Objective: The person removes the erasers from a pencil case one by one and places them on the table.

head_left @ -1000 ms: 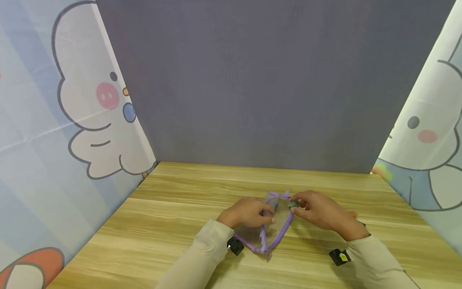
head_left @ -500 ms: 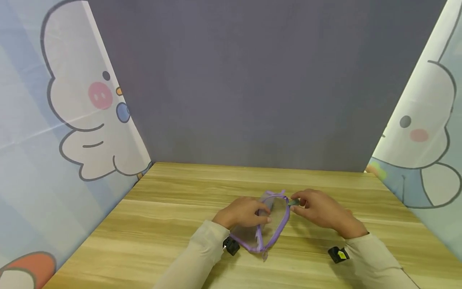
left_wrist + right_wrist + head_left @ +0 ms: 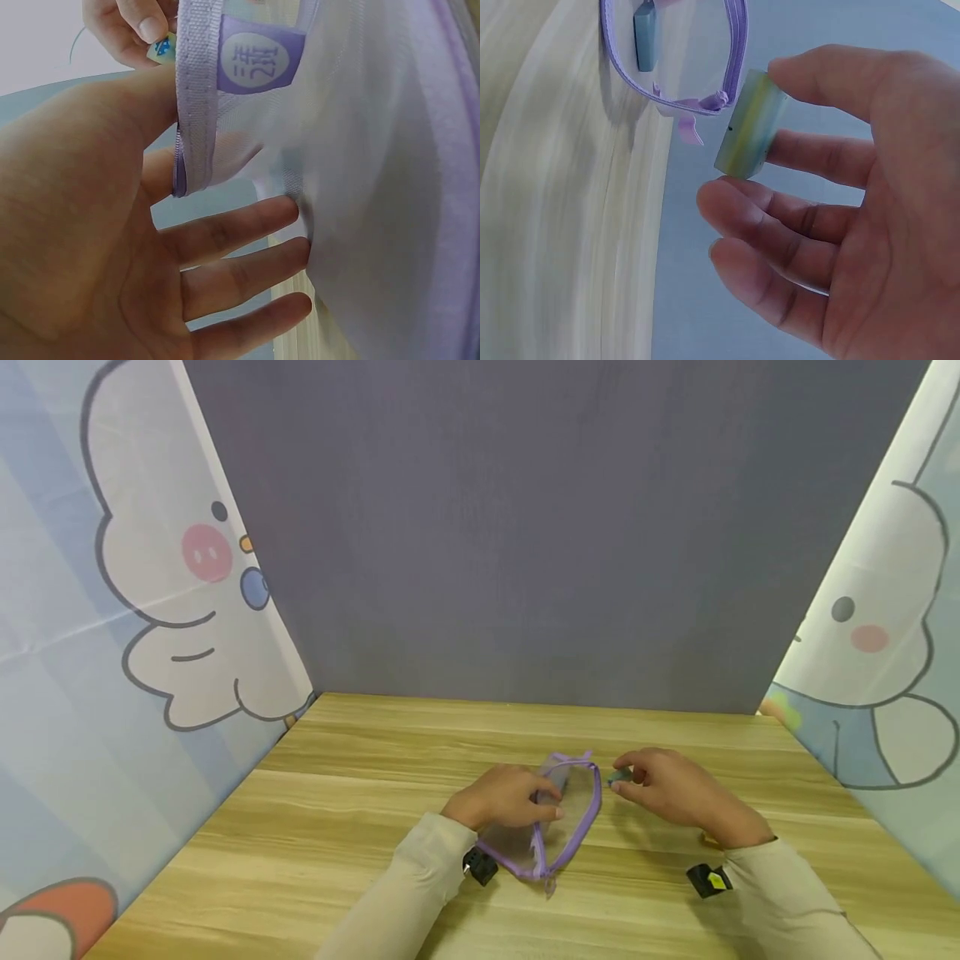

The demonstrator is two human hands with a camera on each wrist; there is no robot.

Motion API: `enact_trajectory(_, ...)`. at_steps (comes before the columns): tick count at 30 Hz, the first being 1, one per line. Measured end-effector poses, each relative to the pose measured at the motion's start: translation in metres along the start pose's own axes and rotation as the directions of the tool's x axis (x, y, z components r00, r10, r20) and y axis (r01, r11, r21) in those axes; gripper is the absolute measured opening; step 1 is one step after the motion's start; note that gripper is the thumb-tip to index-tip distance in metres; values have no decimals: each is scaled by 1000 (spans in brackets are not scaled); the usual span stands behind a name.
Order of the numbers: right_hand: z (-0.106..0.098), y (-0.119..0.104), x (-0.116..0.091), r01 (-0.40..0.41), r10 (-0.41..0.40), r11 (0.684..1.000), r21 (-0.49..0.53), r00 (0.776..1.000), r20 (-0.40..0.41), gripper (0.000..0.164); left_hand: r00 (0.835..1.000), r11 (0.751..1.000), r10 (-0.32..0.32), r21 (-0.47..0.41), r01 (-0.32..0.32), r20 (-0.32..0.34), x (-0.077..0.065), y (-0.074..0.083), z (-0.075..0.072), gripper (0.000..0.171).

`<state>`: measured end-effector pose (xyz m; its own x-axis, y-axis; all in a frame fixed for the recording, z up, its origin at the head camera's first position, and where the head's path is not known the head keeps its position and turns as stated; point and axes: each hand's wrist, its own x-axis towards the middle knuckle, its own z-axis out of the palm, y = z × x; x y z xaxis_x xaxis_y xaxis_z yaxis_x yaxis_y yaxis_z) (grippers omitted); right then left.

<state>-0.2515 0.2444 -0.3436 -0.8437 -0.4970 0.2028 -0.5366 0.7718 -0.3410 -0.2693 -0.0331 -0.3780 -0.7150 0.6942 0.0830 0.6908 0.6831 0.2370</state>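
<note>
A mesh pouch with purple zip edging (image 3: 588, 822) lies on the table with its mouth spread. My left hand (image 3: 506, 797) reaches over the pouch's near-left edge. Its fingers (image 3: 240, 285) are fairly straight and touch the mesh, while the zip tape crosses thumb and index finger. To the right of the pouch, my right hand (image 3: 667, 785) pinches a small pale green block with a yellow stripe (image 3: 751, 124) between thumb and fingers. Blue print shows on one face of this block (image 3: 161, 49). A blue-grey block (image 3: 646, 37) shows inside the pouch mouth.
A wood-grain table (image 3: 375, 793) carries everything. A dark grey panel (image 3: 525, 527) rises at its back edge, with cartoon-printed cloths (image 3: 187, 693) at both sides. A small yellow thing (image 3: 709, 838) is partly hidden under the right wrist.
My right hand has drawn slightly right with the green block, which overlapped the pouch rim and now stands apart from it. The left hand stays at the pouch. The head view has shifted slightly.
</note>
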Motion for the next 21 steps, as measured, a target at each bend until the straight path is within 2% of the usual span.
enact_trajectory(8, -6, 6, -1, -26, 26, 1000, -12, 1000, 5, 35, 1000, 1000, 1, -2, -1, -2, -1, 1, -3, 32)
enact_trajectory(21, -16, 13, -10, -53, 52, 999, 10, 996, 74, 38, 1000, 1000, -2, -6, 2, -4, 0, 2, -1, 31)
